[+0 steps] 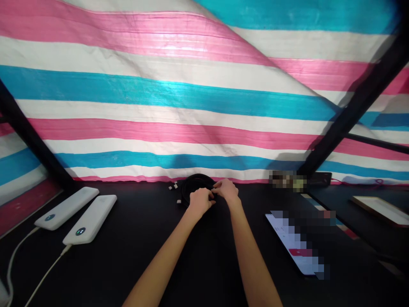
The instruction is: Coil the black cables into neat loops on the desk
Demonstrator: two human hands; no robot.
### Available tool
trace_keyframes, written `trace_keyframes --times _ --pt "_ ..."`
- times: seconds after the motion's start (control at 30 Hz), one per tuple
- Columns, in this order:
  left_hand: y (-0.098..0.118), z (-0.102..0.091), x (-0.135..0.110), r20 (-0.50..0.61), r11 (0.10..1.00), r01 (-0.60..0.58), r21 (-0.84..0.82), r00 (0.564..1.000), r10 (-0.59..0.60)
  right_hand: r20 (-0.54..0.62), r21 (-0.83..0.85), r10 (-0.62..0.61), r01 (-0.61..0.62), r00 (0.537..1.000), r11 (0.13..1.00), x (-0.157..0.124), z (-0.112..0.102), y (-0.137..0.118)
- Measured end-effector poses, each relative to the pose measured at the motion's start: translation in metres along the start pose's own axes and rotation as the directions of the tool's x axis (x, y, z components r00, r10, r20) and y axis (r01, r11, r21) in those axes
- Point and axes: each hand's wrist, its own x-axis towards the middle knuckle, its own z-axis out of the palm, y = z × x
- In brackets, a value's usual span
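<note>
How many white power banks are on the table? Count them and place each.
2. The outer power bank lies far left on the dark table; the inner power bank lies just right of it. None looks hidden.

Two slim forearms (166,260) show, bare along their whole visible length, wrists included. The left grip (200,201) and the right grip (226,189) are bare too; nails are too small to tell.

pink, white and blue striped tarp (191,98); black table (134,256); two white power banks (78,213).
</note>
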Motion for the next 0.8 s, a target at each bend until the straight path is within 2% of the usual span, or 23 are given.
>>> trace_keyframes --times 0.37,0.57,0.8 --pt "0.0 0.003 0.001 -0.025 0.999 0.036 0.009 0.999 -0.035 0.069 -0.078 -0.044 0.049 0.997 0.996 -0.013 -0.02 -0.008" --pt "-0.013 0.002 0.006 -0.024 0.997 0.076 0.019 0.997 -0.076 0.152 -0.102 0.028 -0.013 0.988 0.995 -0.014 -0.022 -0.007" --pt "-0.007 -0.002 0.003 -0.015 0.998 0.055 -0.009 0.998 -0.055 0.132 -0.073 -0.003 0.012 0.991 0.997 -0.012 -0.025 -0.002"
